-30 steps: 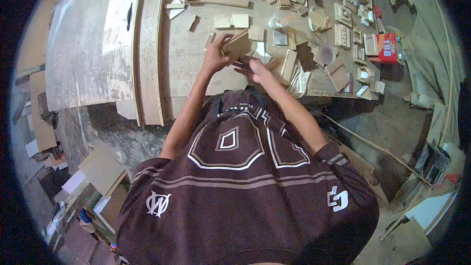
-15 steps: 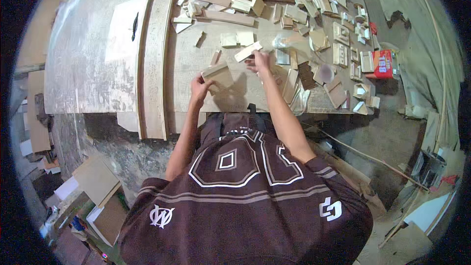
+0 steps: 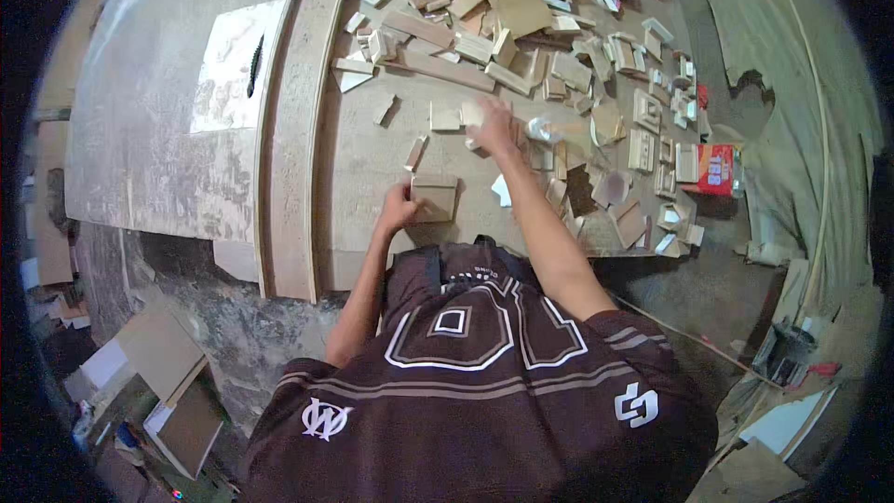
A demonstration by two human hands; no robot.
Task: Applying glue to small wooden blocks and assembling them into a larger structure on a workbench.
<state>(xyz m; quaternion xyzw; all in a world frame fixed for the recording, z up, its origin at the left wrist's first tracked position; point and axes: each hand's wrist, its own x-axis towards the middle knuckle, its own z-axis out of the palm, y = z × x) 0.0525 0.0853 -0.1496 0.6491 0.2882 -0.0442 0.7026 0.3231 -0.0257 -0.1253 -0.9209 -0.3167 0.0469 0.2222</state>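
Note:
My left hand [image 3: 400, 209] grips the left edge of a squarish wooden piece [image 3: 436, 200] with a raised strip along its far side, low over the bench. A short narrow wood stick [image 3: 416, 153] lies just beyond that hand. Farther off, my right hand [image 3: 492, 127] reaches down at a pale wooden block, beside another pale block [image 3: 445, 119] on its left. Motion smears its fingers, so whether they hold anything is hidden. A small dark-edged offcut [image 3: 385, 110] lies to the left of these blocks.
Wood offcuts [image 3: 438, 33] are heaped at the back of the bench [image 3: 358, 168]. Small moulded wood assemblies [image 3: 643, 151] line its right side by a red box [image 3: 715, 169]. A long board with raised edges [image 3: 296, 130] runs front to back on the left.
My right hand has moved away from me to the pale blocks; the pale strip it held no longer shows clearly. My left hand has lowered and turned its wooden piece. The view has shifted.

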